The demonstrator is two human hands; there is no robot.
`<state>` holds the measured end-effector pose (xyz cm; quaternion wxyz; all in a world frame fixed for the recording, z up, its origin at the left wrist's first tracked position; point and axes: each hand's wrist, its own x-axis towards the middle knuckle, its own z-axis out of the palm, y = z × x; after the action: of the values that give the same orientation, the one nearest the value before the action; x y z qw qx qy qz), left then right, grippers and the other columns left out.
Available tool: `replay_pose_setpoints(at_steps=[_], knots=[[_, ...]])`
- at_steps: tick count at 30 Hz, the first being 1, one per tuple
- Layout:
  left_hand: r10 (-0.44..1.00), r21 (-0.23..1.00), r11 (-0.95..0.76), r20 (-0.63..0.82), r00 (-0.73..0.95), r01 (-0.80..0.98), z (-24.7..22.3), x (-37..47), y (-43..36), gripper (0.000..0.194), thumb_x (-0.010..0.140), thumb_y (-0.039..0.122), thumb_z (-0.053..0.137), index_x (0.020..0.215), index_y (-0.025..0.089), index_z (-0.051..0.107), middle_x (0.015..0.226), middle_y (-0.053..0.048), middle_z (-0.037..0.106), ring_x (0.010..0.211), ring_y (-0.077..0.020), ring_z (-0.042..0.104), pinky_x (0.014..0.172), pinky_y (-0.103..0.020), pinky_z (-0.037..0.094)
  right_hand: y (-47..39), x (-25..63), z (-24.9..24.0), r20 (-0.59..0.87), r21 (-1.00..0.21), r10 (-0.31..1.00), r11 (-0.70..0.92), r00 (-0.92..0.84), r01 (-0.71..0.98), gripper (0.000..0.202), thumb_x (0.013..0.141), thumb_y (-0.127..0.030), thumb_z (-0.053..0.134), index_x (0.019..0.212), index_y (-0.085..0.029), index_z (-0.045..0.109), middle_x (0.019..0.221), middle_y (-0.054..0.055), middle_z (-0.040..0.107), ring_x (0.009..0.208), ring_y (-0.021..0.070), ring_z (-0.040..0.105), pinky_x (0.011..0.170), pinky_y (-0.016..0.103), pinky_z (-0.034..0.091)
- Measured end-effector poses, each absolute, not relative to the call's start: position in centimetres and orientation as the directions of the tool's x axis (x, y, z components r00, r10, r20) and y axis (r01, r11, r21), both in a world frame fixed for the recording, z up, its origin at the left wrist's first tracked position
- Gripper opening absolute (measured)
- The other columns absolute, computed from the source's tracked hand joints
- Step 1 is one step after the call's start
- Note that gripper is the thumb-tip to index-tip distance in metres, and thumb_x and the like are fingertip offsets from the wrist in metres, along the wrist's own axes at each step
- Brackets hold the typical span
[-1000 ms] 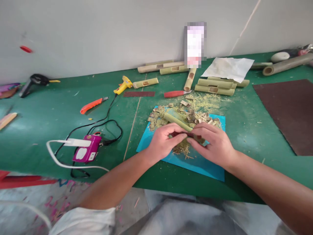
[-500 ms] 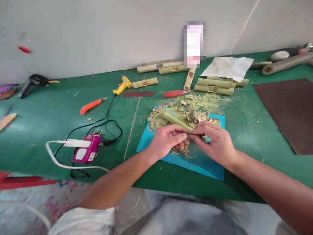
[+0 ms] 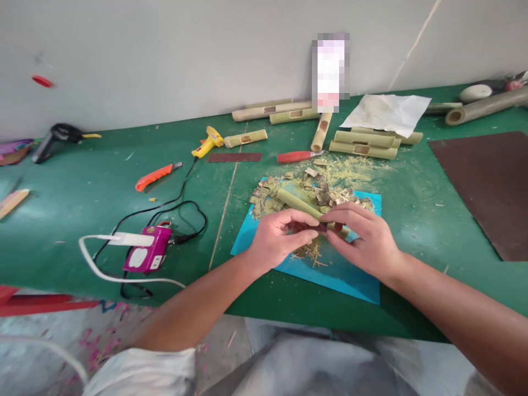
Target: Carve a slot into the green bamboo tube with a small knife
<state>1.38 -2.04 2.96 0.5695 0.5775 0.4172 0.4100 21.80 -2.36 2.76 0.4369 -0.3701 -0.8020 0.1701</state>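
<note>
- Two bare hands work together over the tabletop (image 3: 412, 231): the left hand (image 3: 280, 236) and the right hand (image 3: 363, 234) nearly meet at the fingertips.
- Between them is a small dark-brown piece (image 3: 320, 227), pinched by thumb and fingers on both sides, so each grip looks closed on it.
- That piece is held just above the near end of a bamboo tube (image 3: 297, 201), which lies slantwise over a blue sheet (image 3: 346, 286), among bamboo chips (image 3: 264, 199) and fine shavings (image 3: 309, 252).
- From where I stand, the step in hand seems to be folding or shaping the brown piece; it could be abrasive paper, given the pale dust about, but I wouldn't swear to it.
- The next move, I'd judge, calls for a firm pinch with both hands and a steady tube, since a round tube could roll.
- Hard to make out: the brown piece's full outline, as the fingers cover most of it, and the tube's near end, partly tucked under the right hand. Whether the right fingers touch the tube too, I can't tell.
- Behind the chips, the phone-like object (image 3: 328, 71) is blurred into blocks, and a white sheet (image 3: 385, 114) covers part of the stacked bamboo tubes (image 3: 363, 150).
</note>
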Motion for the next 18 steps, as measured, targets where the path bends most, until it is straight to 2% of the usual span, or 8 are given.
replay_pose_setpoints(at_steps=[2, 7, 12, 16, 18], knots=[[0.951, 1.0, -0.017, 0.013, 0.309, 0.013, 2.88, 1.37, -2.01, 0.017, 0.077, 0.026, 0.078, 0.089, 0.017, 0.073, 0.07, -0.001, 0.071, 0.057, -0.0097, 0.064, 0.056, -0.02, 0.054, -2.38, 21.83, 2.74, 0.563, -0.609, 0.752, 0.658, -0.342, 0.443, 0.015, 0.087, -0.017, 0.06, 0.101, -0.021, 0.065, 0.094, 0.006, 0.067, 0.067, 0.0115, 0.061, 0.063, 0.028, 0.052], [0.949, 1.0, -0.018, 0.012, 0.315, 0.017, 2.82, 1.31, -1.94, 0.02, 0.076, 0.027, 0.08, 0.092, 0.017, 0.073, 0.069, 0.0, 0.071, 0.054, -0.0087, 0.063, 0.053, -0.018, 0.052, -2.33, 21.91, 2.56, 0.579, -0.59, 0.735, 0.677, -0.354, 0.44, 0.011, 0.088, -0.018, 0.061, 0.097, -0.02, 0.068, 0.092, 0.007, 0.068, 0.08, 0.0157, 0.065, 0.07, 0.03, 0.054], [0.941, 1.0, 0.02, -0.019, 0.337, -0.001, 2.92, 1.24, -1.96, 0.019, 0.08, 0.03, 0.075, 0.093, 0.016, 0.073, 0.07, -0.002, 0.072, 0.053, -0.009, 0.062, 0.055, -0.02, 0.054, -2.32, 21.91, 2.6, 0.582, -0.585, 0.731, 0.68, -0.355, 0.442, 0.012, 0.089, -0.02, 0.06, 0.094, -0.021, 0.07, 0.09, 0.006, 0.07, 0.078, 0.0152, 0.066, 0.071, 0.03, 0.055], [0.928, 0.996, 0.085, -0.072, 0.366, -0.019, 3.21, 1.34, -1.8, 0.025, 0.075, 0.034, 0.08, 0.088, 0.015, 0.073, 0.069, -0.003, 0.072, 0.053, -0.0101, 0.062, 0.054, -0.022, 0.055, -2.32, 21.84, 2.65, 0.565, -0.592, 0.743, 0.668, -0.36, 0.45, 0.014, 0.09, -0.022, 0.059, 0.094, -0.022, 0.072, 0.09, 0.006, 0.07, 0.078, 0.0155, 0.066, 0.07, 0.03, 0.055], [0.935, 0.998, 0.063, -0.061, 0.348, 0.006, 3.39, 1.17, -1.61, 0.023, 0.076, 0.034, 0.079, 0.086, 0.015, 0.073, 0.069, -0.003, 0.072, 0.054, -0.0107, 0.063, 0.055, -0.023, 0.056, -2.3, 21.84, 2.68, 0.547, -0.597, 0.754, 0.656, -0.363, 0.463, 0.015, 0.09, -0.023, 0.058, 0.097, -0.022, 0.071, 0.091, 0.006, 0.07, 0.077, 0.0156, 0.066, 0.068, 0.03, 0.055]])
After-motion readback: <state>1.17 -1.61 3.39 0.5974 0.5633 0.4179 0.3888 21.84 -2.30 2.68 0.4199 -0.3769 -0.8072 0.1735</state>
